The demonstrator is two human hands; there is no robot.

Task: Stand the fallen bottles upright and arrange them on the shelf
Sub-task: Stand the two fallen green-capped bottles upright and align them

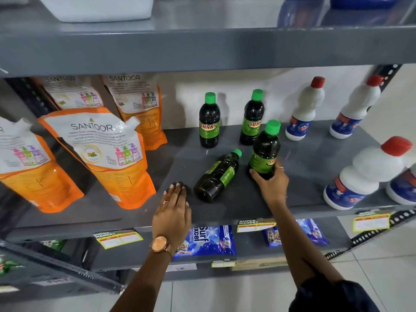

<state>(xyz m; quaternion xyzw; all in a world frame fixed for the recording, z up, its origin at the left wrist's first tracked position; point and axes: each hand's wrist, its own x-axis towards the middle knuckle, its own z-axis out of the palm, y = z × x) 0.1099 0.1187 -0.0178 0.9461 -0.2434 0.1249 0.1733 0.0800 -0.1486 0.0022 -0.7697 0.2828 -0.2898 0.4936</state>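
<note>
Bottles on a grey shelf, mid-tidy: I am watching through the head camera as my right hand wraps the base of a dark, green-capped bottle, fingers closed round its lower part. It stands nearly upright, leaning a little with its cap toward the far right, and I cannot tell whether its base is fully down on the shelf.

One fallen bottle lies just left of it, the two close but apart as far as I can see. Its long axis runs on a diagonal: the flat base points near and left, the green cap far and right. My left hand rests flat on the shelf's front part, fingers together and holding nothing, fingertips just beside that base, on its near-left side. So the left hand is the nearer of the two, and it faces the bottle's bottom end rather than its neck.

By my reading, the next lift turns on that: a grip taken from here would land low on the body, and the cap would have to swing up and toward me.

Two more green-capped bottles already stand upright at the far side, well apart from the fallen one. White bottles with red caps stand to the right, orange pouches to the left.
</note>
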